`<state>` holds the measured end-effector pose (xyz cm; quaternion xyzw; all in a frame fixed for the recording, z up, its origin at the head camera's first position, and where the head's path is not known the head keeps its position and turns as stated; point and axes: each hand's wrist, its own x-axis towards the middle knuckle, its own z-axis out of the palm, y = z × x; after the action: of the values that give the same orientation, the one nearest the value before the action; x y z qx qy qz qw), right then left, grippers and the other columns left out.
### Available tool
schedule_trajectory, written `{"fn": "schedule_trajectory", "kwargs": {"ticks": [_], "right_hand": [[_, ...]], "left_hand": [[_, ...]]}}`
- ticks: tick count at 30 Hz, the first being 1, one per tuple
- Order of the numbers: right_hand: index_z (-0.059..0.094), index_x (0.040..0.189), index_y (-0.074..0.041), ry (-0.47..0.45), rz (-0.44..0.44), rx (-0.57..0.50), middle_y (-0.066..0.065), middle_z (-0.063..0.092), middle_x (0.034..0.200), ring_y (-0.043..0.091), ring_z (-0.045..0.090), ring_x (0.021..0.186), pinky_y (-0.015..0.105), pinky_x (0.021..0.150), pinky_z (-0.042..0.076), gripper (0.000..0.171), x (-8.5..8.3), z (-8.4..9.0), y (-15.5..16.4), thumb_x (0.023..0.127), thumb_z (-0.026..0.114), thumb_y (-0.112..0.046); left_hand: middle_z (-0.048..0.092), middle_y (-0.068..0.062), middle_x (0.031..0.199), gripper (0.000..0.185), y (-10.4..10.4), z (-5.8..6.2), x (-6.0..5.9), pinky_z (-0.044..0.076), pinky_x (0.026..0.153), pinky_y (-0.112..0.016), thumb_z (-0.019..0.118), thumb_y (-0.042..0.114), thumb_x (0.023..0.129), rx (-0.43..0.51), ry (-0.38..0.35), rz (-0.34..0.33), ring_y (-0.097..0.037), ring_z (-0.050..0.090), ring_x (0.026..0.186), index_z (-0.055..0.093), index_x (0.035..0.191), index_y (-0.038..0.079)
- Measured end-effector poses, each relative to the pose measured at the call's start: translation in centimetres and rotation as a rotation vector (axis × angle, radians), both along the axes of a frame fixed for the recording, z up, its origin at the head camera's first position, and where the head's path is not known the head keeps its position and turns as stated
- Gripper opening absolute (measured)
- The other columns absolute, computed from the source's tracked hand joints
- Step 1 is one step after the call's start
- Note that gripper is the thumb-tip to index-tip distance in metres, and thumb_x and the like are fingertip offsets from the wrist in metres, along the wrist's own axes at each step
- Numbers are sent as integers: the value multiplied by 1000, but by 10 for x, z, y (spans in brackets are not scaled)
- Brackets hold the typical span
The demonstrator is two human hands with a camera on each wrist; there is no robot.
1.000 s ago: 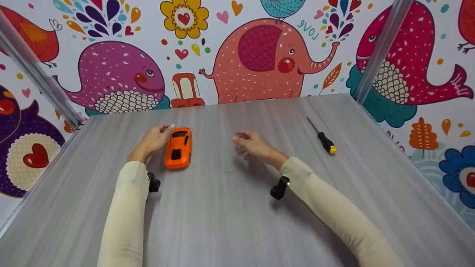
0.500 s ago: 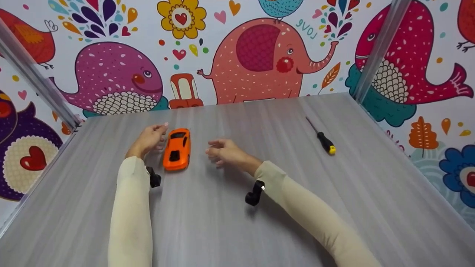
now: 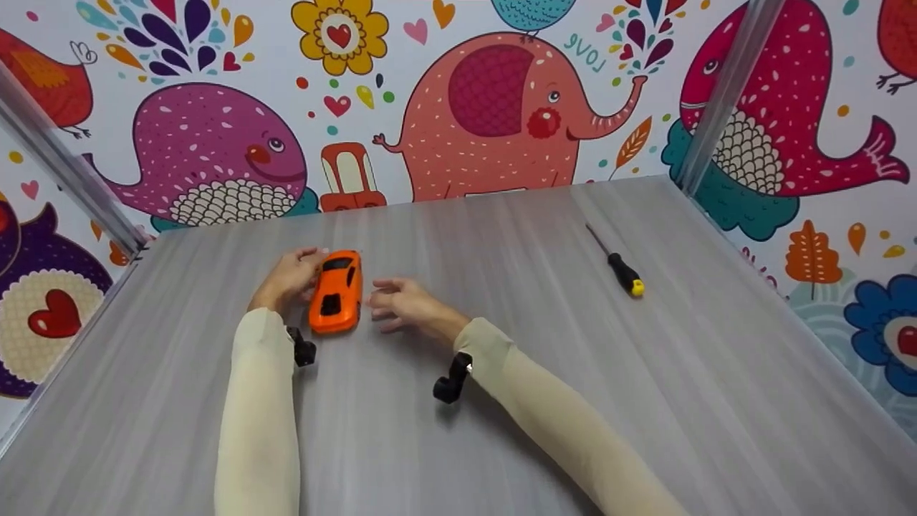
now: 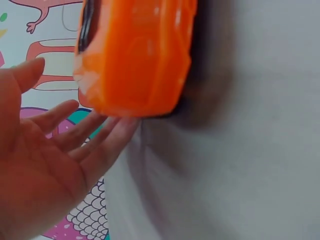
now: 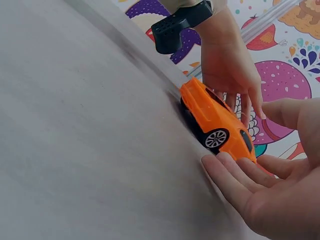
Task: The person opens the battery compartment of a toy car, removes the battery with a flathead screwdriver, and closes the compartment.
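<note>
Orange toy car (image 3: pixel 335 292) left of centre on grey table (image 3: pixel 501 401); left hand (image 3: pixel 288 278) w/ straight fingers against its side, right hand (image 3: pixel 401 304) relaxed, just beside; screwdriver (image 3: pixel 617 264) upper right

The word "LOVE" (image 3: pixel 589 52), in teal letters set askew, stands on the patterned wall (image 3: pixel 430 29) at about one o'clock of the pink elephant (image 3: pixel 494 115).
</note>
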<state>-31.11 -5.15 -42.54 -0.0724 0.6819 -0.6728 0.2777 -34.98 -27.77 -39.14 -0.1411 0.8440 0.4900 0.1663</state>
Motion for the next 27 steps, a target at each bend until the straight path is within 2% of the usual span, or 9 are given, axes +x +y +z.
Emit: {"fn": "schedule_trajectory", "kwargs": {"ticks": [8,15,23,27], "right_hand": [[38,152,-3,-25,-11,-50,14,62,138,23,70,104,37,85,61,66,-1,-9,-11,95,69,-18],[42,151,-4,-1,-10,18,11,60,140,20,72,98,35,79,62,67,-4,-6,-21,92,72,-14],[45,148,-1,26,-17,59,16,57,142,19,69,94,34,79,62,70,1,-6,-28,86,78,-10],[46,146,-1,34,-49,60,16,56,140,20,69,94,34,78,62,72,1,-6,-31,83,80,-6]], "left_hand": [[34,-17,159,71,-3,-4,-1,35,120,-46,41,47,105,-29,-41,-34,-30,39,135,11,162,16],[32,-18,161,69,-4,-5,-5,41,117,-43,44,41,106,-38,-39,-48,-28,43,134,14,162,12],[33,-20,159,70,-4,-7,0,41,116,-42,45,36,106,-1,-2,-63,-26,44,130,14,161,5],[37,-21,157,73,-4,-5,2,44,113,-41,46,39,106,-6,-9,-78,-24,48,125,13,160,4]]}}
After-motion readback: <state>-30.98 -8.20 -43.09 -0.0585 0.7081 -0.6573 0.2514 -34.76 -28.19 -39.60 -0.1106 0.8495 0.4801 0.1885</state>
